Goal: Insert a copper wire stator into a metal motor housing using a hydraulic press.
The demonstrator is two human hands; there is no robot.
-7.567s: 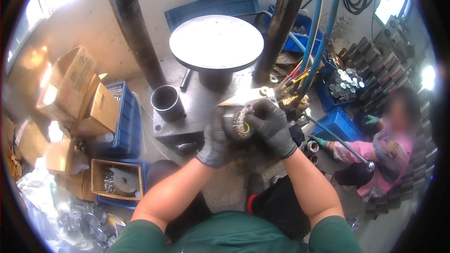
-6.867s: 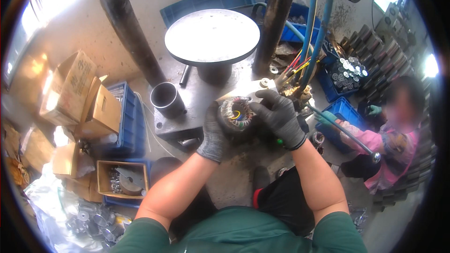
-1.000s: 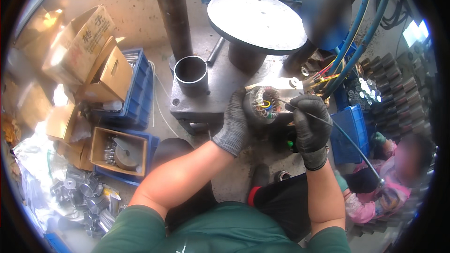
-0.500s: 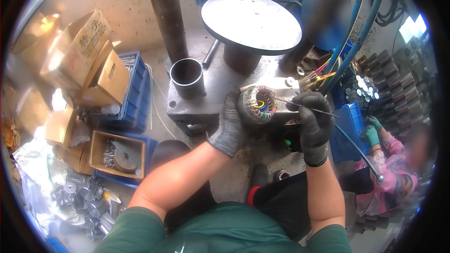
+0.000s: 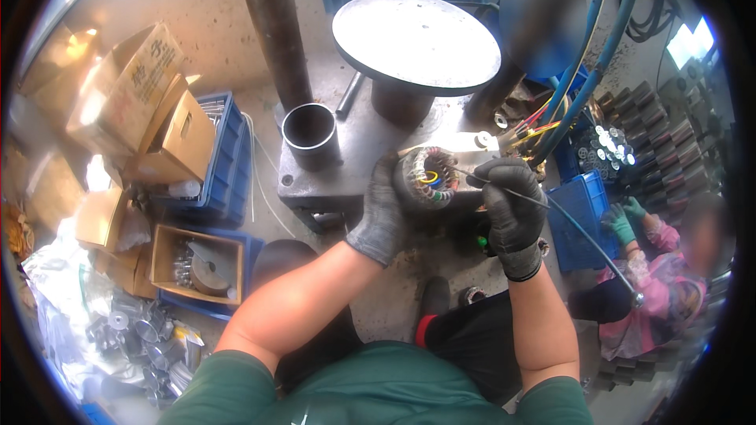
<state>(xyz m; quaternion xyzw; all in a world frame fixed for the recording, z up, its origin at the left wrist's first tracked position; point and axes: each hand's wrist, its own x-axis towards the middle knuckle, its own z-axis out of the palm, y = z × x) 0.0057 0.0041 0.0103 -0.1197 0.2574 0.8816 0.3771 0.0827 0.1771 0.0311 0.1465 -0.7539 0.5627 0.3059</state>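
In my left hand, in a dark grey glove, is a motor stator with its open end turned toward the right. A ring of laced copper windings shows there, with yellow and blue wires inside. My right hand, also gloved, is closed around a thin dark rod. The rod's tip points left at the stator, a short gap from the windings. Whether the rod has a handle is hidden by the fingers. Both hands are at the front edge of a metal press table.
A round steel plate on a post and an upright pipe piece stand on the table. A ball-ended lever slants at right, near a blue bin. Another person in pink works beyond. Cartons and metal parts lie left.
My right hand has moved slightly left and down, and the rod's tip now stands lower beside the windings. The stator stays in my left hand, nearly unmoved. The whole view has shifted a little.
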